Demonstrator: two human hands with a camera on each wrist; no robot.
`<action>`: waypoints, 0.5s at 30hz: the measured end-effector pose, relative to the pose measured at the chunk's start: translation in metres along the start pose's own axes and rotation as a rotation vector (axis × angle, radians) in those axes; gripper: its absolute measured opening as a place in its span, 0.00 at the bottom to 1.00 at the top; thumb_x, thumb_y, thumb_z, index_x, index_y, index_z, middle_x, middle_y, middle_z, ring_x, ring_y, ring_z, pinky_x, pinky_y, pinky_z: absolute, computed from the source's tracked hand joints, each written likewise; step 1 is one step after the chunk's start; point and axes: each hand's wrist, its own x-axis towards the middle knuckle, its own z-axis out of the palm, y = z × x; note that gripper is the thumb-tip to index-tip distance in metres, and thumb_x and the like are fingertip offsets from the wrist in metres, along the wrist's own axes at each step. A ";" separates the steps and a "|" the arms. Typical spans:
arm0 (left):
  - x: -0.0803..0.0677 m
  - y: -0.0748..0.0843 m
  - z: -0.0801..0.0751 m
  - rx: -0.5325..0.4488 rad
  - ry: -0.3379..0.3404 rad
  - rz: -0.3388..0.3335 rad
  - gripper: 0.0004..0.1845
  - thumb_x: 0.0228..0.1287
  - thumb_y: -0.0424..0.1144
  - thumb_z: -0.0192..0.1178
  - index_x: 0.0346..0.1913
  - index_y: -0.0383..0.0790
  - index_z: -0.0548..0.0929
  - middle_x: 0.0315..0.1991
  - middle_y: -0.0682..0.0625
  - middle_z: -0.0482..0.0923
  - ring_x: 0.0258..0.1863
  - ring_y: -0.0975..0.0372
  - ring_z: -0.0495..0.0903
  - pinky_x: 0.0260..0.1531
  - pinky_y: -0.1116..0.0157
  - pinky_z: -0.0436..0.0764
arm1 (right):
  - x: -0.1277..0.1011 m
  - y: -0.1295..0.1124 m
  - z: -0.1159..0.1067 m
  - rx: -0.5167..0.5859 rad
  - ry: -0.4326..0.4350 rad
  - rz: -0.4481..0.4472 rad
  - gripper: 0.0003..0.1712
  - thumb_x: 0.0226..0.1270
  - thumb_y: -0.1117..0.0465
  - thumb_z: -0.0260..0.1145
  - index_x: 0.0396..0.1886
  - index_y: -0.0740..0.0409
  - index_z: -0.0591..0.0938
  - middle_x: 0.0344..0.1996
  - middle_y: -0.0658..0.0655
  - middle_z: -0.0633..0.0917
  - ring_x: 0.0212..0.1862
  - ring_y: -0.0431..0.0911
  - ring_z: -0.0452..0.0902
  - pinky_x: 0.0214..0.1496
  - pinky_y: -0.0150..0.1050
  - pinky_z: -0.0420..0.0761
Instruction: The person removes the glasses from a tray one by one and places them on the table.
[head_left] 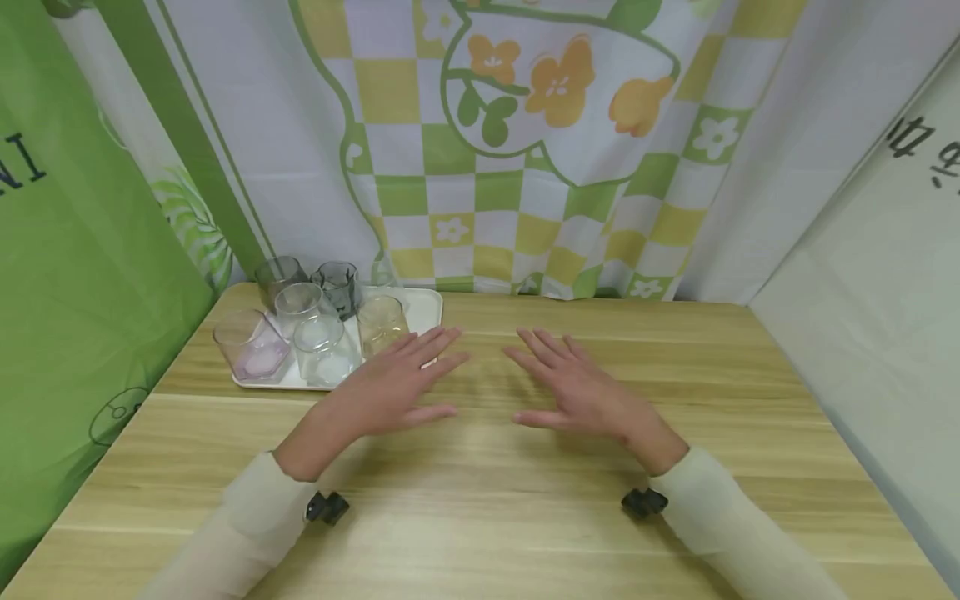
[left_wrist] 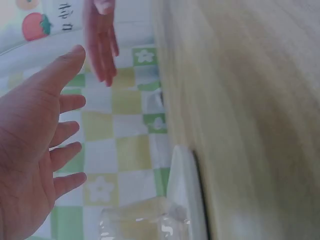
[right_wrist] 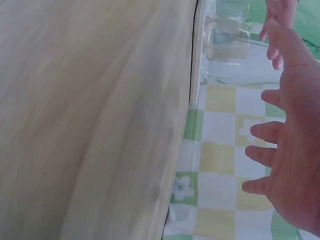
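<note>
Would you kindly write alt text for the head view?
Two open hands, left hand and right hand, hover palm-down over a wooden table. A white tray with six glass cups sits at the far left.

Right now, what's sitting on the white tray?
Six glasses stand on the tray: two grey, two clear, a pink one and a yellow one. The left hand hides its near corner.

Both forearms reach forward in pale sleeves, wrists bare, each with a small dark device strapped beneath. The left hand (head_left: 393,385) and right hand (head_left: 581,385) are held palm down, side by side and apart, fingers straight and slightly spread, thumbs pointing inward toward each other. Neither hand holds anything.
</note>
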 end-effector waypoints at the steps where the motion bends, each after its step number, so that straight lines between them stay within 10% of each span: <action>1: -0.002 -0.001 -0.002 0.004 0.013 -0.006 0.38 0.73 0.62 0.59 0.77 0.44 0.69 0.81 0.41 0.53 0.78 0.46 0.56 0.71 0.42 0.61 | 0.002 -0.002 0.000 0.002 0.010 0.001 0.51 0.73 0.30 0.58 0.84 0.51 0.55 0.82 0.59 0.49 0.80 0.60 0.44 0.74 0.70 0.47; 9: -0.021 -0.016 -0.020 -0.012 0.163 -0.036 0.36 0.70 0.53 0.65 0.75 0.41 0.71 0.74 0.41 0.67 0.68 0.46 0.72 0.62 0.44 0.73 | 0.023 -0.015 0.007 0.073 0.120 0.056 0.46 0.75 0.40 0.64 0.82 0.57 0.59 0.76 0.62 0.67 0.74 0.58 0.64 0.73 0.63 0.61; 15: -0.040 -0.029 -0.038 0.002 0.343 -0.063 0.31 0.65 0.46 0.68 0.69 0.37 0.77 0.63 0.39 0.79 0.56 0.44 0.81 0.52 0.45 0.81 | 0.043 -0.027 0.015 0.177 0.168 0.104 0.40 0.74 0.49 0.68 0.77 0.61 0.66 0.60 0.62 0.80 0.57 0.55 0.80 0.53 0.51 0.82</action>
